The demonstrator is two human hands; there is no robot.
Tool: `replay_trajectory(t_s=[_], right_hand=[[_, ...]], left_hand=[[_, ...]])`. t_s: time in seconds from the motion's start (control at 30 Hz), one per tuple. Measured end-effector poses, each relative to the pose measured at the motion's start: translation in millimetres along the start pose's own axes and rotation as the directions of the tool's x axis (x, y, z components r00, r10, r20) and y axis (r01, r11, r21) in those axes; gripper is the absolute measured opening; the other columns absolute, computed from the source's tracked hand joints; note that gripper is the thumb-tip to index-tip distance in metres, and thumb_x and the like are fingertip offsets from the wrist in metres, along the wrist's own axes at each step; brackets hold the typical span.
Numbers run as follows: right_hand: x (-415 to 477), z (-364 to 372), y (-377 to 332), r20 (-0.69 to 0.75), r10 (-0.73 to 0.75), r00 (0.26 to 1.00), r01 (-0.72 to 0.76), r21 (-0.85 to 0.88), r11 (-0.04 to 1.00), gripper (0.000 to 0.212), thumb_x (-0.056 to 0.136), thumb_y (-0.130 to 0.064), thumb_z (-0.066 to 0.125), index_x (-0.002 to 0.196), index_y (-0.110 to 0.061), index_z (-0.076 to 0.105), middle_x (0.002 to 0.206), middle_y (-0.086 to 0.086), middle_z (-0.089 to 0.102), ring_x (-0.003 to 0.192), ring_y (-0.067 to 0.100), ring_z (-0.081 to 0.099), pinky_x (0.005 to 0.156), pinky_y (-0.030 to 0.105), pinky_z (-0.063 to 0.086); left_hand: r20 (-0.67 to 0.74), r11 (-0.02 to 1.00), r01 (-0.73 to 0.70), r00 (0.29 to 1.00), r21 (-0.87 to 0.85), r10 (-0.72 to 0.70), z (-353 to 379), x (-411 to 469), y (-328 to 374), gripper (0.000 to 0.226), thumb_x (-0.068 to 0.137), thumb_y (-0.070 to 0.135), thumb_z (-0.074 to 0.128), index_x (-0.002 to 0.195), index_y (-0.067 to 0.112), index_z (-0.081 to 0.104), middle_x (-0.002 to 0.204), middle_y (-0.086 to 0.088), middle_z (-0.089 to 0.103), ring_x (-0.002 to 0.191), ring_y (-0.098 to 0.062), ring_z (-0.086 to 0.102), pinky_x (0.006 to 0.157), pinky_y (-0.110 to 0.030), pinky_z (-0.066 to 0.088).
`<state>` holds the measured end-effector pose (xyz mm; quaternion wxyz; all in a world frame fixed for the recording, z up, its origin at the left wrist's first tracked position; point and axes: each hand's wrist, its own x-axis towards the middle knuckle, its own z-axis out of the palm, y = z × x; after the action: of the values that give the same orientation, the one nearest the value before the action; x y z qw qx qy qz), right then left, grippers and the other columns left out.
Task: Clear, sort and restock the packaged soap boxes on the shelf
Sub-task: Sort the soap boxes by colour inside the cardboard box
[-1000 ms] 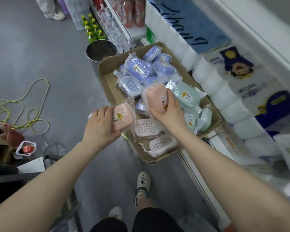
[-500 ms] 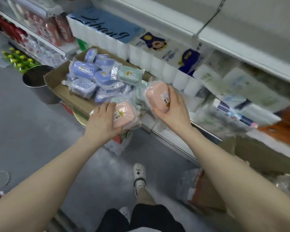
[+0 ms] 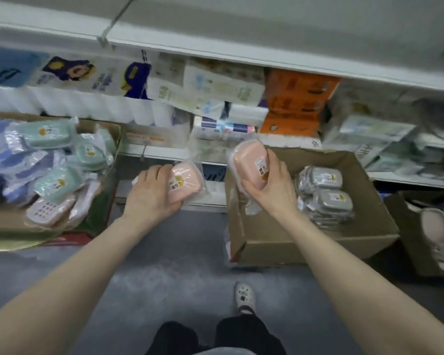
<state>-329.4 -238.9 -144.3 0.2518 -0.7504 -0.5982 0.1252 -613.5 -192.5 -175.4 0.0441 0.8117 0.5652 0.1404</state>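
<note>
Both arms are stretched forward and down, forearms bare, wrists level, each hand carrying one wrapped soap box. The left hand point(image 3: 153, 192) lies palm-down over the near end of the paler pink soap box point(image 3: 187, 184), fingers curled together around its edge and thumb tucked underneath, so the box juts away toward the shelf point(image 3: 267, 58). The right hand point(image 3: 272, 185) grips the deeper pink soap box point(image 3: 250, 163) from the side, fingers wrapped over the top and clamped tight, tilting the box up on end above the left rim of the cardboard box on the right point(image 3: 318, 242).

Both pink boxes are rounded oblongs of smooth plastic, sealed in clear, crinkly film that catches the light, each with a small white barcode sticker and a yellow mark.

Inside that right-hand carton, plain brown corrugated board with raw edges, sits a stack of grey soap boxes point(image 3: 323, 190) of the same rounded shape, also film-wrapped. To the left, an open carton point(image 3: 110, 139) holds a loose heap of mint-green soap boxes point(image 3: 51, 134), lilac-blue ones at the far left and a slotted pink tray near the front.

Behind, the white metal shelf carries soft plastic-wrapped tissue packs point(image 3: 87, 80) and an orange pack point(image 3: 295, 103). Below, the floor is dull grey, with one white clog point(image 3: 244, 295) showing.
</note>
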Motion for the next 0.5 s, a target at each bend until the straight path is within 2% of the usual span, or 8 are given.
replay_trajectory(t_s=[0.13,0.27,0.33,0.5], right_hand=[[6.5,-24.9,68.7,-0.025,0.082,0.996,-0.082,0.001,0.997,0.096,0.077,-0.056,0.071,0.152,-0.019,0.023,0.143,0.009,0.043,0.129,0.029,0.044,0.1,0.041,0.042],[31.9,-27.4,124.9,0.054,0.146,0.988,-0.14,-0.102,0.985,0.098,0.078,-0.063,0.068,0.151,-0.017,0.023,0.148,0.009,0.041,0.132,0.032,0.042,0.104,0.045,0.042],[52.1,-19.1,145.3,0.149,0.113,0.982,-0.081,-0.205,0.975,0.098,0.078,-0.06,0.071,0.151,-0.016,0.023,0.146,0.012,0.043,0.131,0.034,0.043,0.103,0.046,0.042],[107.8,31.2,159.1,0.405,-0.114,0.907,0.269,-0.351,0.897,0.091,0.078,-0.045,0.074,0.151,-0.02,0.027,0.136,0.009,0.047,0.121,0.032,0.045,0.095,0.042,0.042]], left_hand=[[0.007,0.999,-0.033,0.999,-0.001,0.033,30.0,29.2,46.1,0.08,0.073,0.074,0.056,0.12,0.009,0.05,0.108,-0.009,0.057,0.097,-0.031,0.055,0.085,-0.042,0.046],[0.036,0.999,0.022,0.999,-0.031,-0.021,52.2,48.2,79.2,0.081,0.07,0.067,0.063,0.125,0.01,0.049,0.112,-0.01,0.057,0.098,-0.032,0.055,0.084,-0.044,0.048],[0.052,0.997,0.073,0.996,-0.023,-0.071,63.2,55.9,86.7,0.083,0.067,0.062,0.072,0.127,0.011,0.047,0.114,-0.01,0.056,0.099,-0.032,0.054,0.083,-0.044,0.05],[0.034,0.981,0.192,0.981,0.002,-0.192,80.5,64.2,89.5,0.084,0.064,0.059,0.078,0.127,0.014,0.045,0.114,-0.007,0.054,0.099,-0.03,0.054,0.083,-0.042,0.05]])
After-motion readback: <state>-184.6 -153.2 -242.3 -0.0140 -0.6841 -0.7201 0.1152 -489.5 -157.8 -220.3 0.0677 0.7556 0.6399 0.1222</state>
